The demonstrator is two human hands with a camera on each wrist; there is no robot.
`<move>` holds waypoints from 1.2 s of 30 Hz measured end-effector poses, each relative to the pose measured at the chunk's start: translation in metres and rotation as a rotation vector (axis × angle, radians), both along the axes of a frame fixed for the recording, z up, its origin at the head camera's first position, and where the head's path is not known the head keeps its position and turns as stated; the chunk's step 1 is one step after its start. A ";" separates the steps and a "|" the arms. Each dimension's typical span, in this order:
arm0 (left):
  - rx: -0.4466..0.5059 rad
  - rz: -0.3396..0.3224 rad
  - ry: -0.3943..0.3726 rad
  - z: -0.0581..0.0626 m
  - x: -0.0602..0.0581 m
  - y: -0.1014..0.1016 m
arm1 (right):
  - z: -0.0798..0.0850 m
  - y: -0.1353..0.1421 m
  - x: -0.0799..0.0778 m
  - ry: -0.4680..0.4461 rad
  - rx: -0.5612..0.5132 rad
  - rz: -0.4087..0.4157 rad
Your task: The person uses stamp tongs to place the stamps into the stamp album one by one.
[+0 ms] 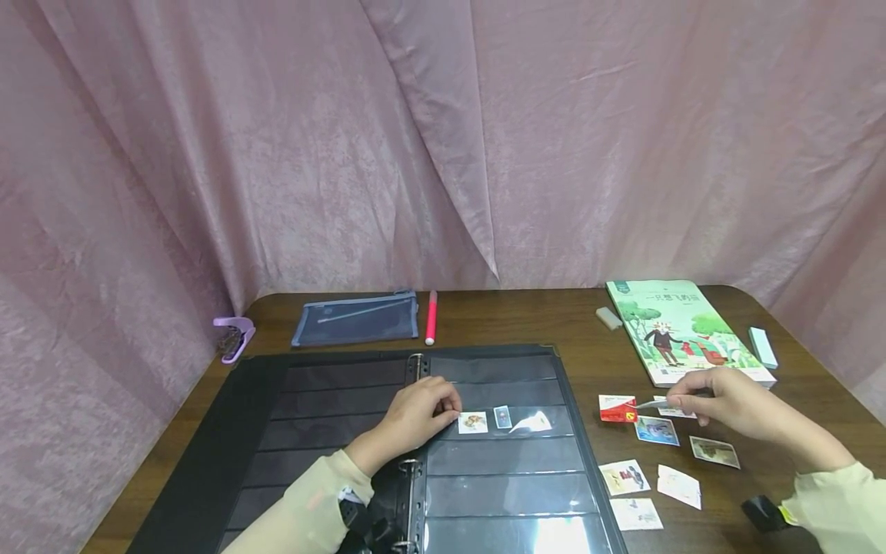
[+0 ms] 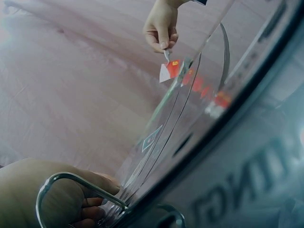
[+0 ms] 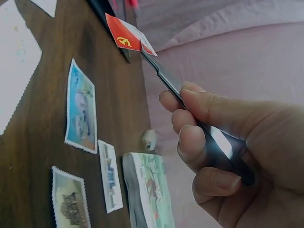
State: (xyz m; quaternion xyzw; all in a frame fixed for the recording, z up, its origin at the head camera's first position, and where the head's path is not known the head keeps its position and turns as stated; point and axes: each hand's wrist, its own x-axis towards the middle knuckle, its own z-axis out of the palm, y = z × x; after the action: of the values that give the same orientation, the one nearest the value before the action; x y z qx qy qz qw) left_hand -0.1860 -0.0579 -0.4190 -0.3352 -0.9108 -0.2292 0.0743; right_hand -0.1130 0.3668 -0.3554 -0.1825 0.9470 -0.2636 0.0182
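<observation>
My right hand holds metal tweezers between thumb and fingers. Their tips grip a red-and-white stamp with a yellow emblem, raised above the tabletop in the right wrist view. My left hand lies by the rings of a black stamp album, fingers bent. Its thumb and fingertips meet the clear pocket strip beside a white stamp; I cannot tell whether they pinch the film. A small blue stamp sits in the same row. Below my right hand lie a blue stamp and a brownish stamp.
Several pale stamps lie right of the album. Behind them are a green picture book, a grey eraser and a white block. A blue mesh pouch, a pink marker and a purple clip lie farther left.
</observation>
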 end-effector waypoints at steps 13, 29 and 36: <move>-0.006 0.000 -0.006 0.002 0.000 -0.001 | 0.009 -0.013 -0.012 0.013 -0.029 0.023; -0.009 0.008 -0.010 0.003 0.000 -0.001 | 0.004 -0.038 -0.029 0.049 -0.059 0.053; 0.002 -0.003 -0.018 0.001 0.001 0.000 | -0.002 -0.048 -0.040 -0.044 -0.110 0.042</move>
State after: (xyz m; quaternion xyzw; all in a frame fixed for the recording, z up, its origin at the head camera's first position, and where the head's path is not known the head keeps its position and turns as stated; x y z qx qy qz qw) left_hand -0.1854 -0.0583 -0.4177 -0.3342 -0.9108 -0.2331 0.0659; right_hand -0.1535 0.3190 -0.3571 -0.1973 0.9264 -0.3189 0.0346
